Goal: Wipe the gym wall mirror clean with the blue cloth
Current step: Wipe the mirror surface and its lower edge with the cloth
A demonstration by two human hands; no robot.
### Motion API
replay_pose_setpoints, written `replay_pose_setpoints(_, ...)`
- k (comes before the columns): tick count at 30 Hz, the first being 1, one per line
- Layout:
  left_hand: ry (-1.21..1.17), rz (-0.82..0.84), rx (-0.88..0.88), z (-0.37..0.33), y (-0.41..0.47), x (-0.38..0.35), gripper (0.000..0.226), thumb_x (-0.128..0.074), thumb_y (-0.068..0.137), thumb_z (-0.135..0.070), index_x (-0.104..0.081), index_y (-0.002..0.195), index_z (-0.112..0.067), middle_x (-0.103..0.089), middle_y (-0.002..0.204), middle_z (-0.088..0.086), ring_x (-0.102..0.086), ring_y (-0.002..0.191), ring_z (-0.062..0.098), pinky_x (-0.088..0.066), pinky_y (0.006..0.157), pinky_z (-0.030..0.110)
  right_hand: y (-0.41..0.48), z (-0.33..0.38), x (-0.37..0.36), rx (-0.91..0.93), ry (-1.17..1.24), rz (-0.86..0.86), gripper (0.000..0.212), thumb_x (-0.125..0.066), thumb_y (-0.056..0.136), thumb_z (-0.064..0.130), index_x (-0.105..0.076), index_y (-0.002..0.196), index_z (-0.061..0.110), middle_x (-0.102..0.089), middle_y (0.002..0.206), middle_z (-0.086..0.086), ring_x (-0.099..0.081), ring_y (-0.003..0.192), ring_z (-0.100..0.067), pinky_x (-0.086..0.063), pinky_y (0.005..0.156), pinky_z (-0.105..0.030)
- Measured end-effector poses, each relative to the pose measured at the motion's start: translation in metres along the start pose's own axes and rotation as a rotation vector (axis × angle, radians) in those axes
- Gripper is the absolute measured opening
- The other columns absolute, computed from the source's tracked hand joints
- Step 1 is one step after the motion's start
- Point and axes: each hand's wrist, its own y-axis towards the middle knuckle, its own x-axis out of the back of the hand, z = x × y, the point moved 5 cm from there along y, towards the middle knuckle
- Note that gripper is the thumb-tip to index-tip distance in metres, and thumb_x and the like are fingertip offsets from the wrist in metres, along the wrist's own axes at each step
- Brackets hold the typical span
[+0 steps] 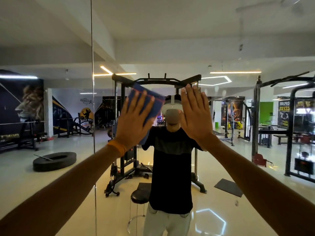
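Facing the gym wall mirror (68, 40), split by a vertical seam (92, 82) left of centre. Reflected in it: a black cable rack (156, 80), a tyre (54, 161) lying on the pale floor, a round stool (140, 197), a person in a black T-shirt (172, 167). Pressing the blue cloth (143, 89) flat against the glass with the left hand (136, 120), fingers straight and spread over it, not curled round it. Blurred at the edges; cloth at head height, just left of the reflected head. Raising the right hand (196, 116) just beside it, fingers straight and close together, holding nothing; seemingly laid on the glass too, though hard to tell. Wearing an orange band (117, 149) on the left wrist.
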Motion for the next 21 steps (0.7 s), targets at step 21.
replay_pose_setpoints(21, 0.003, -0.118, 0.273, 0.035, 0.071, 0.017, 0.069, -0.019, 0.109, -0.055, -0.011, 0.166, -0.016, -0.004, 0.172, 0.014, -0.001, 0.159, 0.035, -0.002, 0.128, 0.054, 0.002, -0.013, 0.007, -0.012, 0.058, -0.126, 0.065, -0.034, 0.105, 0.042, -0.030, 0.162, 0.011, -0.024, 0.170, -0.013, -0.016, 0.159, -0.029, -0.009, 0.130, -0.047)
